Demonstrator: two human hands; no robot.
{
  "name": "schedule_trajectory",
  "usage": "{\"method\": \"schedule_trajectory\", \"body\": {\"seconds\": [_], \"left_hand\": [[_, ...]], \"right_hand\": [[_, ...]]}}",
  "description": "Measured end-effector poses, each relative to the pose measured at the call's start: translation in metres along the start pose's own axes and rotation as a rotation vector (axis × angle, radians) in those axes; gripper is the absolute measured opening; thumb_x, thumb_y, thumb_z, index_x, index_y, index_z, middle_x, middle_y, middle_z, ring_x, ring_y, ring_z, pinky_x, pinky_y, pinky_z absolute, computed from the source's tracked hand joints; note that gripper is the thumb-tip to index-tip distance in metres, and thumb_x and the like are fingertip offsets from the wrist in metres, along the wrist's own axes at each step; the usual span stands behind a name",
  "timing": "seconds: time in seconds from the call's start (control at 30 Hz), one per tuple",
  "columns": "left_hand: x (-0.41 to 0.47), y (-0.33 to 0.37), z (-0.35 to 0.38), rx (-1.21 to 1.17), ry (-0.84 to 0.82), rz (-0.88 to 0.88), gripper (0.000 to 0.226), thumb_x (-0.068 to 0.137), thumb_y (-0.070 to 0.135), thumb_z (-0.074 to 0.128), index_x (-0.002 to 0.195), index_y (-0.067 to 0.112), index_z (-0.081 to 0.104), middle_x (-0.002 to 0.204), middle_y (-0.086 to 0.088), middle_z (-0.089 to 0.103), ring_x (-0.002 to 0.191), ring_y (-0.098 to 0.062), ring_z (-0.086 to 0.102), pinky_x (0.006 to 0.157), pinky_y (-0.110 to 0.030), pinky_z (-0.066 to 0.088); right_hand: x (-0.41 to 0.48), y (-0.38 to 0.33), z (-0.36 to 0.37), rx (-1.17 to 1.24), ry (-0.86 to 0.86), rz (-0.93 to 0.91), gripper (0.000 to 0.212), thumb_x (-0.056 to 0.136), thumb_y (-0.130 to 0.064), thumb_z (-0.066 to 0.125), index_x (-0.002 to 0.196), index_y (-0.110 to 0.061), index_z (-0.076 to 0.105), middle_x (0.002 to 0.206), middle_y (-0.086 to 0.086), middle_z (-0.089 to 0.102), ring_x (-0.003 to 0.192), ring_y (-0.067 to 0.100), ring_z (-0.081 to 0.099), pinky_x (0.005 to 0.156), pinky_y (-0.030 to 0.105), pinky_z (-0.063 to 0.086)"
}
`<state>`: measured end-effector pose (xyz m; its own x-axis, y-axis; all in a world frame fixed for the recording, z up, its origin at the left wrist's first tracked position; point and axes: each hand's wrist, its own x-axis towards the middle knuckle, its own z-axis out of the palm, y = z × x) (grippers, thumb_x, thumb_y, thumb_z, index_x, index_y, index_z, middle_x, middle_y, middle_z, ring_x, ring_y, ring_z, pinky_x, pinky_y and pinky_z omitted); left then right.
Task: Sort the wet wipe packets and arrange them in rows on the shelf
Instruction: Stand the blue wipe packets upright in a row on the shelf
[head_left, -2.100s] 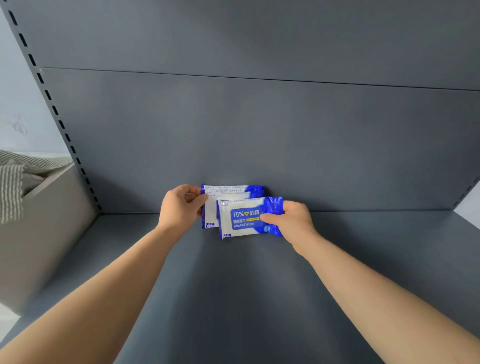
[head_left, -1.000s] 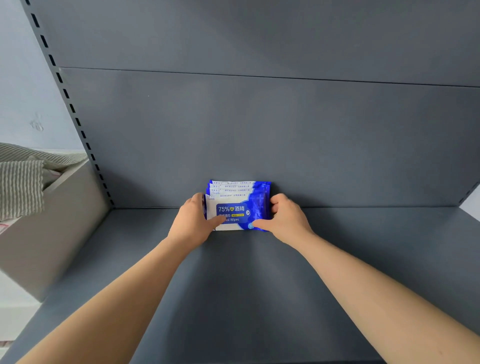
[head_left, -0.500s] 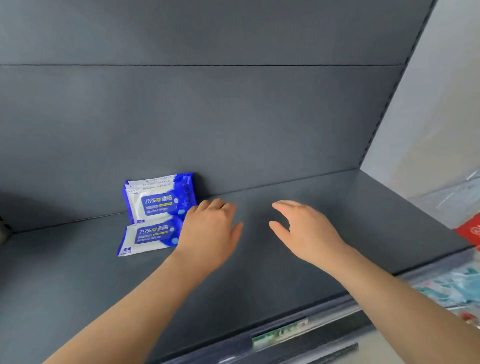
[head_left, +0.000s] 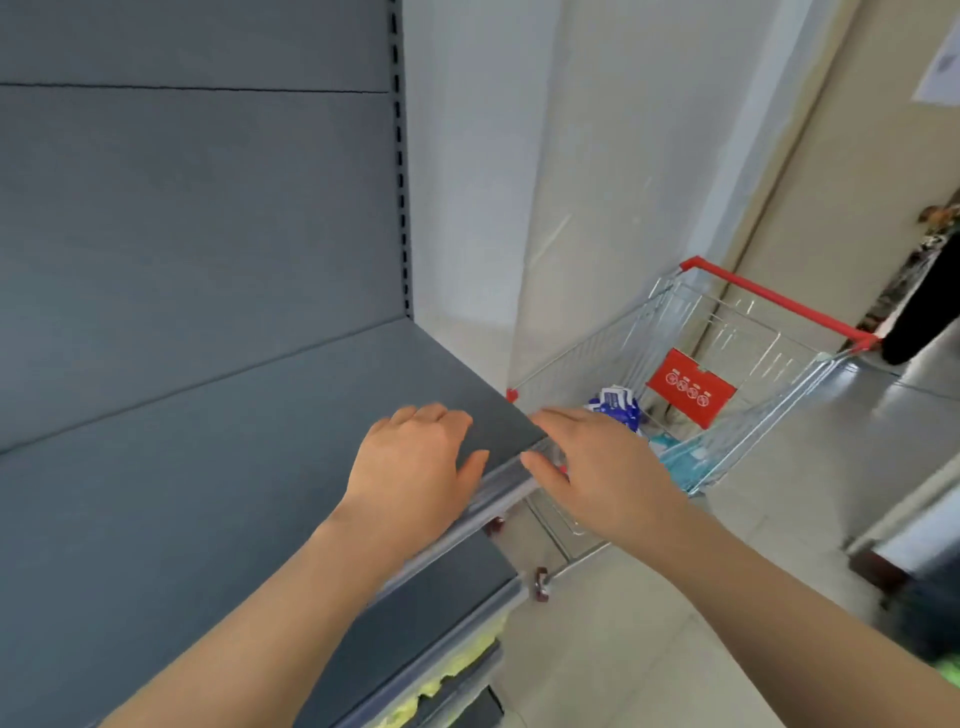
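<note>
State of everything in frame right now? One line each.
left hand, open, holds nothing, over the shelf's front edge
right hand, open, holds nothing, over the cart's near corner
shelf, right end and front rail in view
cart, on the floor right of the shelf, packets inside
blue-and-white packet, in the cart, beyond the right hand
teal packets, low in the cart, blurred
</note>
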<state>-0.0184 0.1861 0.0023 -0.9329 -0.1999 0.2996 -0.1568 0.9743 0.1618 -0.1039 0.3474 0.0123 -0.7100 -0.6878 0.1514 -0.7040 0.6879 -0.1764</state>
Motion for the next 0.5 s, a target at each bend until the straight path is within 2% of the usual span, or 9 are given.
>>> {"method": "schedule_trajectory", "body": {"seconds": [0.07, 0.13, 0.2, 0.27, 0.4, 0.5], "left_hand": [[0.024, 0.029, 0.015, -0.020, 0.007, 0.017, 0.034, 0.091, 0.040, 0.054, 0.112, 0.016, 0.064, 0.103, -0.002, 0.066, 0.097, -0.025, 0.060, 0.080, -0.035, 0.048], [0.053, 0.066, 0.034, -0.034, 0.020, 0.046, 0.027, 0.086, 0.034, 0.063, 0.100, 0.012, 0.069, 0.093, -0.005, 0.069, 0.086, -0.029, 0.064, 0.071, -0.036, 0.051], [0.083, 0.101, 0.053, -0.021, -0.020, 0.060, 0.027, 0.091, 0.035, 0.054, 0.107, 0.016, 0.066, 0.102, -0.003, 0.067, 0.093, -0.027, 0.062, 0.076, -0.036, 0.051], [0.116, 0.129, 0.075, -0.005, -0.046, 0.077, 0.033, 0.096, 0.039, 0.043, 0.117, 0.021, 0.059, 0.113, 0.000, 0.063, 0.102, -0.023, 0.057, 0.084, -0.034, 0.047], [0.184, 0.168, 0.122, -0.006, -0.087, 0.071, 0.035, 0.096, 0.042, 0.041, 0.119, 0.022, 0.058, 0.116, -0.001, 0.062, 0.104, -0.022, 0.057, 0.085, -0.034, 0.047], [0.237, 0.188, 0.162, -0.011, -0.142, 0.049, 0.037, 0.096, 0.044, 0.042, 0.120, 0.021, 0.058, 0.115, -0.001, 0.063, 0.102, -0.021, 0.058, 0.086, -0.035, 0.049]], "right_hand": [[0.001, 0.037, -0.004, -0.015, -0.012, 0.035, 0.035, 0.094, -0.036, 0.051, 0.116, -0.011, 0.060, 0.112, 0.007, 0.065, 0.104, 0.029, 0.059, 0.084, 0.035, 0.046], [0.001, 0.081, -0.008, -0.005, -0.031, 0.088, 0.034, 0.094, -0.036, 0.049, 0.114, -0.011, 0.060, 0.112, 0.007, 0.064, 0.104, 0.029, 0.058, 0.085, 0.037, 0.048], [0.005, 0.124, -0.011, -0.011, -0.045, 0.142, 0.038, 0.096, -0.037, 0.046, 0.124, -0.013, 0.057, 0.123, 0.006, 0.061, 0.113, 0.026, 0.055, 0.094, 0.039, 0.047], [0.011, 0.163, -0.014, -0.020, -0.080, 0.197, 0.039, 0.098, -0.037, 0.044, 0.130, -0.016, 0.052, 0.130, 0.003, 0.057, 0.116, 0.022, 0.053, 0.097, 0.034, 0.046], [0.040, 0.238, -0.011, -0.021, -0.106, 0.271, 0.042, 0.099, -0.040, 0.043, 0.136, -0.020, 0.048, 0.135, 0.000, 0.055, 0.120, 0.017, 0.053, 0.098, 0.028, 0.043], [0.077, 0.291, -0.002, -0.040, -0.103, 0.306, 0.040, 0.098, -0.042, 0.043, 0.133, -0.023, 0.051, 0.130, -0.001, 0.058, 0.113, 0.018, 0.057, 0.091, 0.030, 0.047]]}}
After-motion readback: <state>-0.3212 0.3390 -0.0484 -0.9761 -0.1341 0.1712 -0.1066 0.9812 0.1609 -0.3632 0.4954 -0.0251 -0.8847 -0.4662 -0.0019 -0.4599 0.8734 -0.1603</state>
